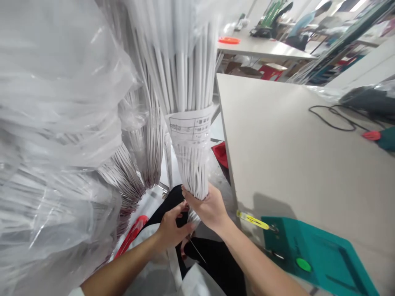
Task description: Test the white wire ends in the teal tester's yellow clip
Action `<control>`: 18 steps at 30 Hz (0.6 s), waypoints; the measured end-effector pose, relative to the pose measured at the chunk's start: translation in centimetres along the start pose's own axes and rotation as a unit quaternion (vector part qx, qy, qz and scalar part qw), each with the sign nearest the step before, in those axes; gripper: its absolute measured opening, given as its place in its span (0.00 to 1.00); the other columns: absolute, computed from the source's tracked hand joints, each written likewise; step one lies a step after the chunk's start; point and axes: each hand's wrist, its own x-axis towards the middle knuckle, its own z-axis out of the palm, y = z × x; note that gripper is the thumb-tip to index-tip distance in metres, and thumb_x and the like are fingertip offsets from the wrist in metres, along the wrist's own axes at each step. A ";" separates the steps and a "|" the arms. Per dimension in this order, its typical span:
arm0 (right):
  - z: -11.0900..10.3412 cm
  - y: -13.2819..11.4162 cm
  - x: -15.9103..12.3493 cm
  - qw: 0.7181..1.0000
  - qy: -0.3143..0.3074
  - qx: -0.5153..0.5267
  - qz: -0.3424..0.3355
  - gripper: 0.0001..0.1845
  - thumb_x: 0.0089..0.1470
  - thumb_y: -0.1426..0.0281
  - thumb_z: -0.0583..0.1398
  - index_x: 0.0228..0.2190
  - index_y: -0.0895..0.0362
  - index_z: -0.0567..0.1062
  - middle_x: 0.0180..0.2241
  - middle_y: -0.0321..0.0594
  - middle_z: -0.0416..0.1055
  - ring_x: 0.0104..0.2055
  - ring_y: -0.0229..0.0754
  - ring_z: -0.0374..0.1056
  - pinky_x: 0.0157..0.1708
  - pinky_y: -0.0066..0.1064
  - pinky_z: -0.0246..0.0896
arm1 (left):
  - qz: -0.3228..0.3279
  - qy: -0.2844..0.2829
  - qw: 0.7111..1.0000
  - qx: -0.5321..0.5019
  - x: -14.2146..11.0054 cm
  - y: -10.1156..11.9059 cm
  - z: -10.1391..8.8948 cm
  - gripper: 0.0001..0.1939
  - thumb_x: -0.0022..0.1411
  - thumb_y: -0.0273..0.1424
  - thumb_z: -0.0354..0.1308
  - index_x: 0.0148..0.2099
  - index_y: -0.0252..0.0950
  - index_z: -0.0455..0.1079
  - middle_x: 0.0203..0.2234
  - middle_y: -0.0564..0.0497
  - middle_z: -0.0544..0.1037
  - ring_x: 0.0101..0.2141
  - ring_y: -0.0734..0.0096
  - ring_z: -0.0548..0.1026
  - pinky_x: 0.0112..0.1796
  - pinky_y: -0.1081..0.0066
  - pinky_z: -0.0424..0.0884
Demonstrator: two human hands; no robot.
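Off the left edge of the desk, grips the bundle of white cables low down with the right hand; holds the left hand loosely open just beside. Probably heavy, bendy, slippery under plastic; best supported at the paper label too.

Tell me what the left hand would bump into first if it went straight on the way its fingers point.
Most likely the right hand, closed around the bundle. The left hand looks very near it, perhaps touching; depth is hard to judge here.
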 end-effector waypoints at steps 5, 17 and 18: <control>-0.3 -0.3 0.2 0.999 -0.015 -0.044 -0.022 0.08 0.42 0.69 0.58 0.28 0.59 0.71 0.21 0.35 0.68 0.24 0.39 0.63 0.24 0.28 0.58 | -0.006 0.000 1.000 0.004 0.4 0.4 0.0 0.22 0.51 0.31 0.59 0.50 0.36 0.68 0.46 0.45 0.75 0.44 0.59 0.72 0.44 0.61 0.69; -0.6 -0.7 0.7 0.998 -0.033 -0.050 -0.017 0.09 0.42 0.68 0.57 0.30 0.56 0.71 0.22 0.32 0.68 0.25 0.38 0.63 0.23 0.25 0.55 | -0.072 0.054 0.994 -0.064 1.0 -1.3 -1.2 0.25 0.47 0.32 0.64 0.48 0.37 0.64 0.43 0.45 0.73 0.46 0.62 0.70 0.47 0.61 0.65; -0.3 -0.9 0.6 0.998 -0.033 -0.043 -0.010 0.11 0.42 0.69 0.57 0.32 0.56 0.71 0.23 0.32 0.69 0.26 0.38 0.64 0.24 0.25 0.56 | -0.076 0.061 0.992 -0.076 1.1 -1.3 -1.1 0.29 0.45 0.31 0.66 0.50 0.39 0.62 0.45 0.46 0.71 0.47 0.63 0.69 0.47 0.61 0.65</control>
